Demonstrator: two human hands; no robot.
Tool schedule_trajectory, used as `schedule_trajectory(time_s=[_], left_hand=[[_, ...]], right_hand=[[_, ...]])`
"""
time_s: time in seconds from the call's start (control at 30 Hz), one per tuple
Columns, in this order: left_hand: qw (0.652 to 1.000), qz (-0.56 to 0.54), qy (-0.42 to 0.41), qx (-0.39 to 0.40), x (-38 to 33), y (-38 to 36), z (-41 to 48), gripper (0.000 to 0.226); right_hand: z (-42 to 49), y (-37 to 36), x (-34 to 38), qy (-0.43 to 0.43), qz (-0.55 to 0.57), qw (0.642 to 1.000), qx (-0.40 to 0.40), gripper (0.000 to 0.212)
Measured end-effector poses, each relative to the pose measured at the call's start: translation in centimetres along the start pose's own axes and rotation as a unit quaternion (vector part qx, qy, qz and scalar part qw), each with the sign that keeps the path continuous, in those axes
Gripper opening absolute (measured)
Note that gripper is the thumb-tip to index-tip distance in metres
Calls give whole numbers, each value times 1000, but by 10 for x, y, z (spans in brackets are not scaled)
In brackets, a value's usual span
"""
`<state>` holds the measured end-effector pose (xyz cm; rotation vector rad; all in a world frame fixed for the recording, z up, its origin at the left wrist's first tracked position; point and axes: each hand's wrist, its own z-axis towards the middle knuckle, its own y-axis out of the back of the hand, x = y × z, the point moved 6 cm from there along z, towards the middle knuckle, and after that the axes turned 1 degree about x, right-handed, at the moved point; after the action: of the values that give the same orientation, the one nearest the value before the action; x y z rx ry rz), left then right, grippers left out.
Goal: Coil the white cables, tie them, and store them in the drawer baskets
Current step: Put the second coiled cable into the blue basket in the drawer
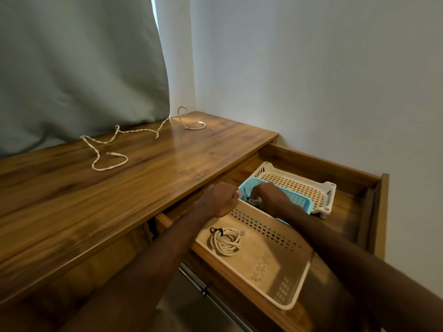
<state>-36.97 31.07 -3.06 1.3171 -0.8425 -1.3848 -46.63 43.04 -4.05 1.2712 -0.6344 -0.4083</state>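
Right hand (268, 197) and left hand (218, 200) are both reaching out over the beige basket (275, 238), working just past its far wall. Under the left forearm, in that basket, a tied coil (225, 242) is lying flat with its black strap at one end (so one cable looks finished).

The right hand is curling its fingers round a small white coil (254, 200) and holding it low over the blue basket (297, 200). A thin black tie (246, 195) is standing up from the bundle on the side facing the left hand. The left hand is bunching into a fist just beside that tie. Whether its fingertips are actually pinching the tail, I cannot tell.

Cinching the tie seems to be the step in hand. To do it well, the right hand should be squeezing the loops together so none is slipping free. The left should be drawing the tail straight away from the bundle, snug without crushing the cable. The bundle should then be going down flat into the blue basket below, plug ends tucked in.

Beyond the right hand, the white basket (263, 167) is sitting at the back of the open drawer (374, 212). Far off past the left hand, a loose cable (112, 140) is sprawling uncoiled on the table (119, 200).
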Motion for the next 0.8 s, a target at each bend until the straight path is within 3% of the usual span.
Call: schedule_trajectory(time_s=[0.2,0.5,0.63,0.8], left_hand=[[999,16,-17,-36,-6,24,-15,33],[988,91,-34,-120,-11,69,-60,24],[978,92,-27,-184,-4,109,-96,35],[959,88,29,-267,39,171,-152,33]], right_hand=[[-9,20,8,-3,-16,999,-46,39],[-27,54,38,-12,91,986,-140,20],[-33,81,101,70,155,962,-214,17],[-24,91,204,167,201,934,-245,20]])
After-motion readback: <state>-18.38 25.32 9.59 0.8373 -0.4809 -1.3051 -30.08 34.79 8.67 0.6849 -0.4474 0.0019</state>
